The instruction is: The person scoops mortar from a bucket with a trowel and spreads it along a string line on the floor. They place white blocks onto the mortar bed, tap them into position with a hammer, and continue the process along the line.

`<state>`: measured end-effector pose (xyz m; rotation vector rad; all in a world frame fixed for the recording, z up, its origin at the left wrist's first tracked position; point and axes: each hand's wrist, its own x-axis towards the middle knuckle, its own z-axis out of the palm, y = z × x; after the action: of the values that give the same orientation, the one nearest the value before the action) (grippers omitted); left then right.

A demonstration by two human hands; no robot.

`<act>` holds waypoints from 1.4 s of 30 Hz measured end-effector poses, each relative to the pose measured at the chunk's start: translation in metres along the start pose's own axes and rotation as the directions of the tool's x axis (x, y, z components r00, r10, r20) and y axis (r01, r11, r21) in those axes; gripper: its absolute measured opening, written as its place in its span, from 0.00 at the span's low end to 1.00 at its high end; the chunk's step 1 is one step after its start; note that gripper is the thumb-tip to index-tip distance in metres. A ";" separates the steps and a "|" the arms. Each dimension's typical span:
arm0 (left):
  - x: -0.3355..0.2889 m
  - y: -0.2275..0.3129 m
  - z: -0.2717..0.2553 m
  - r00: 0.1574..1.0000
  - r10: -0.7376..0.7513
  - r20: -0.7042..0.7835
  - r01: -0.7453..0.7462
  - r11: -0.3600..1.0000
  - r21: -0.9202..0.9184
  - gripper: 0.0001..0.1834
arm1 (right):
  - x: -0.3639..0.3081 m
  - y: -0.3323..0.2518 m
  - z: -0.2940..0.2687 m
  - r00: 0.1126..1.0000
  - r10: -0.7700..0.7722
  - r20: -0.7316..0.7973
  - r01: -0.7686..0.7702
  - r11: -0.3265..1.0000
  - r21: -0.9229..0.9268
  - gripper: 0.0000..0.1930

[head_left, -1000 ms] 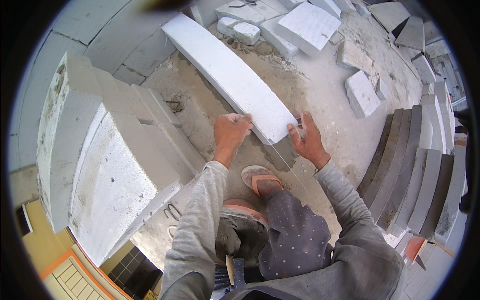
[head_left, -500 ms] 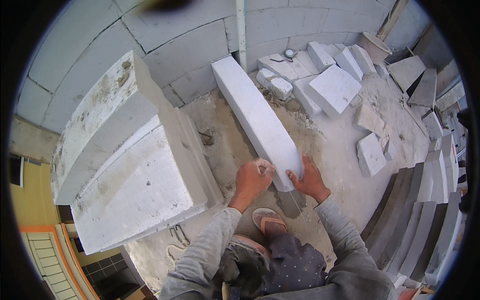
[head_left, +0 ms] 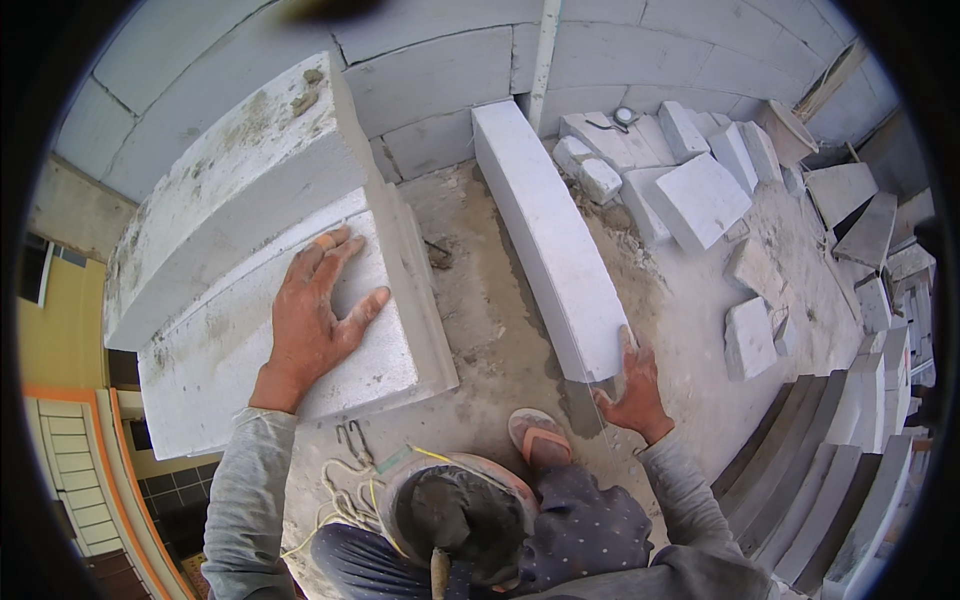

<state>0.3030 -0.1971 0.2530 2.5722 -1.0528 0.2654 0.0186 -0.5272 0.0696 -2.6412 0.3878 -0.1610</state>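
Observation:
My left hand (head_left: 318, 315), fingers spread, is at the stacked large pale blocks (head_left: 230, 360) on the left. Whether it presses on them or hovers just above, I cannot tell. A long white block (head_left: 550, 240) lies on a wet mortar strip (head_left: 500, 270), running from the wall towards me. My right hand (head_left: 635, 390) is at that block's near right corner, its fingers along the side and its thumb apart. Close by this hand, a thin line (head_left: 612, 430) runs past the block's end. Between my legs stands a bucket of dark mortar (head_left: 445, 505) with a tool handle (head_left: 438, 570) sticking up.
Broken blocks (head_left: 700, 200) lie at the back right, with a tape measure (head_left: 625, 116) on one. A bucket (head_left: 787, 133) stands beyond them. Long blocks (head_left: 800, 450) stand in rows at the right. Hooks and rope (head_left: 350, 470) lie near the mortar bucket.
My left hand has left the long block's near end, moved left to the stacked blocks and spread its fingers. My right hand stays at the block's corner. The view has shifted, showing more of the mortar bucket.

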 end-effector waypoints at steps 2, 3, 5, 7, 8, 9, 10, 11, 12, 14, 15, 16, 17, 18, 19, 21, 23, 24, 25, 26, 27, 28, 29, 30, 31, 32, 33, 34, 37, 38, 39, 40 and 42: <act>-0.006 -0.008 0.008 0.999 -0.002 -0.036 0.001 1.000 -0.009 0.33 | 0.005 -0.009 0.000 1.000 0.005 -0.010 -0.006 0.996 -0.091 0.60; -0.008 -0.010 0.011 0.999 0.009 -0.053 -0.008 1.000 0.013 0.32 | 0.009 -0.012 0.000 1.000 0.019 -0.016 -0.021 0.994 -0.112 0.61; -0.010 -0.010 0.012 0.997 0.015 -0.072 -0.014 1.000 0.013 0.31 | 0.023 -0.013 0.001 0.998 0.052 -0.017 -0.054 0.987 -0.149 0.64; -0.008 -0.010 0.010 0.998 0.012 -0.069 -0.013 1.000 -0.026 0.32 | 0.044 -0.012 0.004 0.986 0.165 0.031 -0.156 0.968 -0.195 0.65; -0.007 -0.010 0.009 0.998 0.007 -0.070 -0.009 1.000 -0.026 0.32 | 0.057 -0.011 0.004 0.992 0.126 0.027 -0.120 0.979 -0.168 0.65; -0.007 -0.009 0.008 0.998 0.003 -0.067 -0.005 1.000 -0.029 0.32 | 0.075 -0.010 0.006 0.985 0.160 0.067 -0.147 0.975 -0.166 0.65; -0.006 -0.009 0.008 0.998 0.000 -0.055 -0.002 0.999 -0.033 0.32 | 0.095 -0.010 0.006 0.987 0.145 0.066 -0.133 0.979 -0.156 0.65; -0.006 -0.008 0.008 0.998 0.002 -0.057 -0.004 0.999 -0.036 0.32 | 0.118 -0.013 0.011 0.975 0.188 0.115 -0.160 0.963 -0.219 0.67; -0.006 -0.007 0.008 0.998 0.001 -0.055 -0.003 0.999 -0.035 0.32 | 0.142 -0.018 0.014 0.962 0.227 0.153 -0.173 0.938 -0.300 0.70; -0.005 -0.007 0.008 0.999 -0.003 -0.042 0.002 0.999 -0.039 0.31 | 0.189 -0.032 0.020 0.936 0.302 0.183 -0.232 0.915 -0.329 0.70; -0.005 -0.007 0.008 0.999 -0.003 -0.032 0.001 0.999 -0.046 0.31 | 0.212 -0.040 0.021 0.935 0.309 0.176 -0.245 0.919 -0.310 0.69; -0.004 -0.007 0.007 1.000 -0.006 -0.026 0.005 0.998 -0.055 0.31 | 0.233 -0.046 0.020 0.918 0.348 0.188 -0.280 0.907 -0.314 0.69; -0.002 -0.007 0.007 1.000 -0.008 -0.004 0.008 0.998 -0.059 0.32 | 0.248 -0.051 0.019 0.909 0.374 0.184 -0.307 0.899 -0.313 0.68; -0.001 -0.007 0.006 1.000 -0.016 0.013 0.017 0.998 -0.061 0.32 | 0.260 -0.055 0.020 0.883 0.418 0.213 -0.336 0.881 -0.333 0.69; 0.001 -0.008 0.004 0.999 -0.025 0.030 0.027 0.998 -0.057 0.33 | 0.271 -0.059 0.020 0.868 0.445 0.220 -0.359 0.869 -0.341 0.69; 0.004 -0.009 0.002 0.998 -0.042 0.055 0.046 0.995 -0.088 0.34 | 0.286 -0.061 0.018 0.837 0.480 0.263 -0.387 0.859 -0.336 0.70; 0.007 -0.010 0.000 0.994 -0.056 0.088 0.065 0.994 -0.092 0.34 | 0.293 -0.058 0.017 0.786 0.528 0.323 -0.422 0.839 -0.344 0.73; 0.008 -0.011 -0.001 0.993 -0.063 0.101 0.074 0.992 -0.105 0.34 | 0.295 -0.057 0.017 0.785 0.517 0.340 -0.411 0.847 -0.338 0.73; 0.009 -0.012 -0.001 0.992 -0.063 0.111 0.076 0.991 -0.112 0.34 | 0.296 -0.056 0.016 0.780 0.523 0.344 -0.410 0.842 -0.351 0.73; 0.009 -0.013 -0.002 0.991 -0.064 0.120 0.078 0.990 -0.117 0.34 | 0.297 -0.056 0.016 0.768 0.533 0.355 -0.413 0.836 -0.361 0.73; 0.011 -0.014 -0.002 0.990 -0.066 0.127 0.082 0.989 -0.120 0.33 | 0.298 -0.056 0.015 0.769 0.533 0.353 -0.410 0.834 -0.369 0.73; 0.011 -0.014 -0.003 0.989 -0.061 0.134 0.077 0.990 -0.118 0.33 | 0.298 -0.056 0.014 0.763 0.538 0.357 -0.410 0.831 -0.375 0.73; 0.012 -0.015 -0.003 0.988 -0.059 0.142 0.077 0.990 -0.121 0.32 | 0.299 -0.057 0.013 0.757 0.546 0.359 -0.415 0.826 -0.382 0.73; 0.013 -0.016 -0.002 0.987 -0.059 0.147 0.078 0.989 -0.125 0.32 | 0.300 -0.058 0.011 0.764 0.543 0.348 -0.418 0.828 -0.373 0.73; 0.013 -0.017 -0.002 0.986 -0.058 0.157 0.078 0.989 -0.122 0.32 | 0.301 -0.060 0.009 0.771 0.538 0.339 -0.420 0.831 -0.363 0.72; 0.014 -0.018 -0.002 0.986 -0.038 0.161 0.058 0.991 -0.120 0.33 | 0.303 -0.061 0.008 0.761 0.547 0.350 -0.428 0.828 -0.362 0.72; 0.014 -0.018 -0.001 0.984 -0.037 0.175 0.059 0.991 -0.123 0.33 | 0.303 -0.062 0.006 0.759 0.545 0.356 -0.429 0.830 -0.355 0.72; 0.014 -0.019 0.000 0.982 -0.038 0.185 0.062 0.990 -0.124 0.33 | 0.305 -0.062 0.006 0.744 0.551 0.378 -0.433 0.828 -0.357 0.72; 0.013 -0.020 0.002 0.978 -0.046 0.204 0.070 0.991 -0.113 0.33 | 0.305 -0.057 0.005 0.710 0.560 0.427 -0.445 0.827 -0.343 0.72; 0.012 -0.020 0.002 0.979 -0.049 0.198 0.072 0.992 -0.108 0.33 | 0.306 -0.054 0.005 0.726 0.534 0.434 -0.441 0.845 -0.302 0.72; 0.012 -0.020 0.002 0.978 -0.052 0.203 0.075 0.992 -0.106 0.32 | 0.306 -0.050 0.006 0.708 0.539 0.456 -0.441 0.842 -0.311 0.72; 0.012 -0.020 0.002 0.978 -0.058 0.199 0.080 0.991 -0.105 0.32 | 0.307 -0.045 0.006 0.715 0.516 0.471 -0.429 0.856 -0.287 0.72; 0.011 -0.021 0.003 0.973 -0.056 0.225 0.079 0.992 -0.095 0.33 | 0.314 -0.036 0.007 0.735 0.477 0.481 -0.391 0.879 -0.274 0.69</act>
<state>0.3263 -0.1913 0.2488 2.5809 -1.0214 -0.0941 0.3282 -0.5877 0.0949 -2.5053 0.8286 0.7811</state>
